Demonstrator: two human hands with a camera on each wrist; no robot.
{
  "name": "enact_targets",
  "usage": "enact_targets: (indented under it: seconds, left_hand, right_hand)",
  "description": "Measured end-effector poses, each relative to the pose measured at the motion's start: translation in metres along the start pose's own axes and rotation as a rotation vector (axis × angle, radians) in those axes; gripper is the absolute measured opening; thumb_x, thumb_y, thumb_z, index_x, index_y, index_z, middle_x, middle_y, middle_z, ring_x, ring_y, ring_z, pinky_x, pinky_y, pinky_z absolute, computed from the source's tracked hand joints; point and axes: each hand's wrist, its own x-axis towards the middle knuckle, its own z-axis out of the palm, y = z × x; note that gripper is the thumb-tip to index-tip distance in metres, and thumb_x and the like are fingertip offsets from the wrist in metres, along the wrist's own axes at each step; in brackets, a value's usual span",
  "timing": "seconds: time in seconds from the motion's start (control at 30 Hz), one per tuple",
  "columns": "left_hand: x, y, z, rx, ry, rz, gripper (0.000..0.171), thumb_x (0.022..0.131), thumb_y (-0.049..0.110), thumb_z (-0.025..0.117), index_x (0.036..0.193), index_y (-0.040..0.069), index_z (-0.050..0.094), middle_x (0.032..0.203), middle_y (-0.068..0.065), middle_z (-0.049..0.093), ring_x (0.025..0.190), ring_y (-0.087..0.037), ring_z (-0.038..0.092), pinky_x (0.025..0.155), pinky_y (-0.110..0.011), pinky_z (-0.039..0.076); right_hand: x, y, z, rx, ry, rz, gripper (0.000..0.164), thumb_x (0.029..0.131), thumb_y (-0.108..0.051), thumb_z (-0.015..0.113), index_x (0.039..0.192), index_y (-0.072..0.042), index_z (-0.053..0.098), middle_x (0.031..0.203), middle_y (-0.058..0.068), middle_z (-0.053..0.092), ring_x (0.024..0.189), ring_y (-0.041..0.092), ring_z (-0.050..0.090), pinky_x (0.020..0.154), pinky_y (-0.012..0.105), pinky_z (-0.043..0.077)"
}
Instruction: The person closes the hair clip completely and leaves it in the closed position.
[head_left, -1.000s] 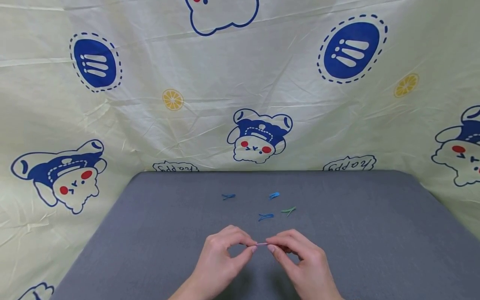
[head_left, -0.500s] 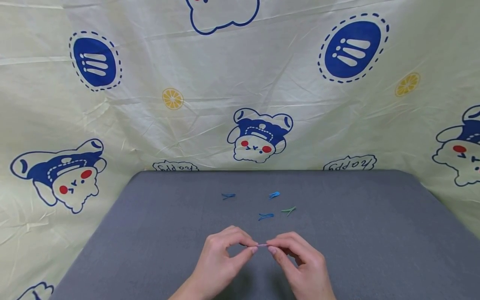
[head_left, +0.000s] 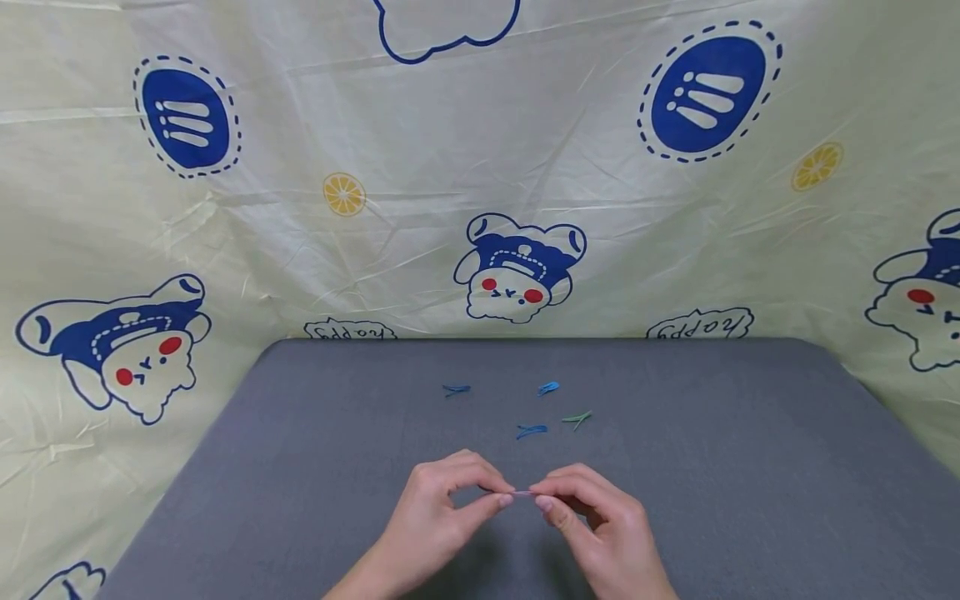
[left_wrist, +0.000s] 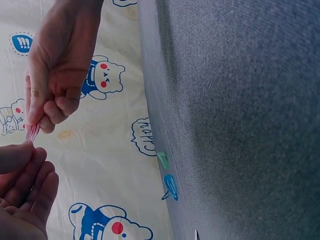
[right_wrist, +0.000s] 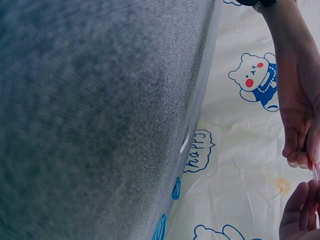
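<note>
A thin pink snap hair clip (head_left: 522,493) is held level between both hands, above the near part of the table. My left hand (head_left: 442,512) pinches one end of it between thumb and index finger. The other end is pinched by my right hand (head_left: 600,525), its remaining fingers curled under. In the left wrist view the pink clip (left_wrist: 33,132) appears as narrow strands between the fingertips. Fingers cover both its ends, so whether it is snapped flat or bent, I cannot tell.
Beyond the hands, several more snap clips lie spread on the grey table (head_left: 300,467): a dark blue clip (head_left: 456,390), a bright blue clip (head_left: 549,388), a medium blue clip (head_left: 532,431) and a green clip (head_left: 577,420). A printed cloth (head_left: 420,275) hangs behind the table.
Both hands keep their pinch on the pink clip, and the right fingertips have shifted very slightly. The head view has tilted a little, moving the background slightly upward. The clips on the table stay put.
</note>
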Motion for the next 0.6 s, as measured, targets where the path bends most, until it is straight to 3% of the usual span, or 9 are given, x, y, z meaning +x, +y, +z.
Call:
enact_targets:
  seconds: [0.17, 0.4, 0.6]
  left_hand:
    - [0.0002, -0.0026, -0.0026, -0.028, -0.033, -0.011, 0.009, 0.087, 0.006, 0.075, 0.090, 0.015, 0.075, 0.087, 0.007, 0.070, 0.084, -0.006, 0.064, 0.072, -0.028, 0.054]
    - [0.0007, -0.0048, -0.0058, -0.078, -0.087, -0.026, 0.010, 0.087, 0.004, 0.074, 0.089, 0.015, 0.075, 0.087, 0.006, 0.069, 0.083, -0.007, 0.064, 0.073, -0.032, 0.055]
    - [-0.0003, -0.0070, -0.0067, -0.134, -0.122, -0.126, 0.008, 0.089, 0.008, 0.073, 0.089, 0.016, 0.075, 0.089, 0.005, 0.069, 0.084, -0.010, 0.064, 0.076, -0.031, 0.055]
  right_hand:
    - [0.0009, 0.0021, -0.0022, 0.024, -0.048, -0.023, 0.025, 0.087, 0.008, 0.068, 0.100, -0.013, 0.072, 0.093, 0.005, 0.066, 0.073, 0.015, 0.061, 0.061, 0.028, 0.054]
    - [0.0034, 0.0017, -0.0066, 0.044, -0.118, -0.018, 0.022, 0.089, 0.004, 0.067, 0.100, -0.015, 0.071, 0.091, 0.000, 0.064, 0.071, 0.013, 0.059, 0.057, 0.027, 0.051]
    - [0.0040, 0.0043, -0.0079, 0.107, -0.174, 0.027, 0.019, 0.092, 0.002, 0.065, 0.100, -0.014, 0.071, 0.089, 0.000, 0.064, 0.070, 0.015, 0.059, 0.057, 0.029, 0.051]
